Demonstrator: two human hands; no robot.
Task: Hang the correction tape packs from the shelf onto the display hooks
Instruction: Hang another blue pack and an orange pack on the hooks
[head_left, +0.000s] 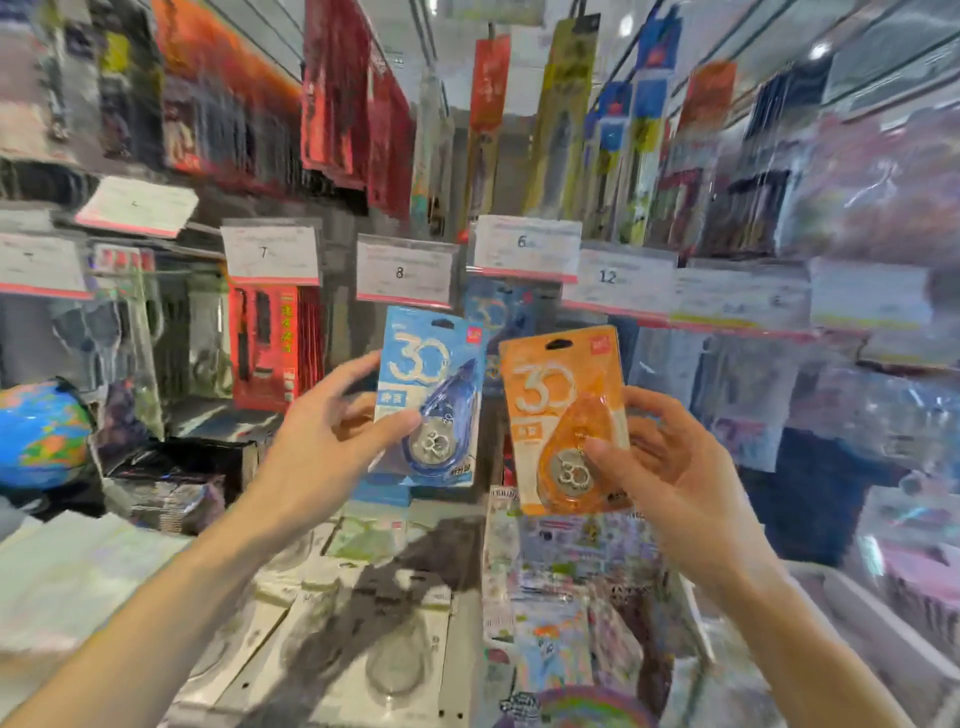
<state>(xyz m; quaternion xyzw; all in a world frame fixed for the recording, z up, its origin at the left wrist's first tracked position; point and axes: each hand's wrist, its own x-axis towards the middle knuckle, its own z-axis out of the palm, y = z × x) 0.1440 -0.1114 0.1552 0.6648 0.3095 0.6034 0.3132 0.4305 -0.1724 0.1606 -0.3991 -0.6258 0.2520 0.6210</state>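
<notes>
Left hand (332, 431) pinched blue pack (428, 395) by its lower edge, thumb in front; right hand (670, 462) pinched orange pack (566, 415) likewise. Both packs were held upright, side by side, just below price tags (402, 270), w/ another blue pack (496, 312) hanging behind.

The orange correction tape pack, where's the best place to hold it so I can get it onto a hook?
Hold the orange pack by its lower half, from the right edge, as the right hand does. That leaves the hang hole at the top free for a hook.
</notes>
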